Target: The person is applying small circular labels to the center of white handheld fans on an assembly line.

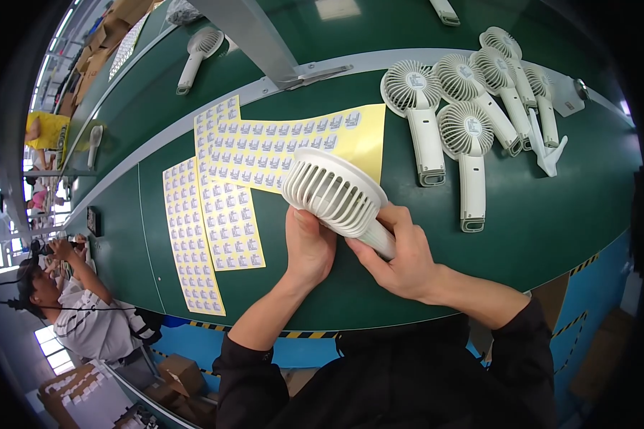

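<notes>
White handheld fan (334, 193), held above the green table (551, 207) with its ribbed head tilted up and to the left. Right hand (401, 257) wraps closed around the handle; left hand (309, 247) presses its palm and fingers against the underside of the head. Just beyond the grip, partly under the fan head, lie yellow sticker sheets (225, 207). Further out, up and to the right of the grip, a cluster of finished fans (465, 107) rests on the table. A seated co-worker (86, 314) appears far left of the grip.

sticker sheets (225, 207) left, fans (465, 107) right, bare belt (551, 214) between
</notes>
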Motion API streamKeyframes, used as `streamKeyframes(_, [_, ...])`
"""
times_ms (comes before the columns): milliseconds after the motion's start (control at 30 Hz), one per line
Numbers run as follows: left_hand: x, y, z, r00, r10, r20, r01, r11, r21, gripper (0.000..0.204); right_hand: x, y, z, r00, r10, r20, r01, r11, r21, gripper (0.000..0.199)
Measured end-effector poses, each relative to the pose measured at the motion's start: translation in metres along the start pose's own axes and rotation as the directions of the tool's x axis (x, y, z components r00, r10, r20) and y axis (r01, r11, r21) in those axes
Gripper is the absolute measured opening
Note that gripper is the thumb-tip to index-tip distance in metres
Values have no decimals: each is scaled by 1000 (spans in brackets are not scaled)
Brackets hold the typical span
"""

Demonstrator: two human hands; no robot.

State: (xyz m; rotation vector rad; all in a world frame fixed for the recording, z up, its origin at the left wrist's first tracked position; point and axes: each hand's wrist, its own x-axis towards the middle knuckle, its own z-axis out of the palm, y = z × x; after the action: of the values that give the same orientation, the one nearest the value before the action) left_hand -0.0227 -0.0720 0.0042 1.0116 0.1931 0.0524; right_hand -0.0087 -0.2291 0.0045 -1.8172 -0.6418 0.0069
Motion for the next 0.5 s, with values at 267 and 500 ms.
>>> streamKeyframes(267, [3,0,1,1000,1,-18,0,999,39,89,3,7,-6,999,-31,30,29,998,60,40])
streamKeyframes(500, [21,13,-2,966,94,-240,-102,995,-18,55,10,-1,-7,998,59,14,-61,989,133,33])
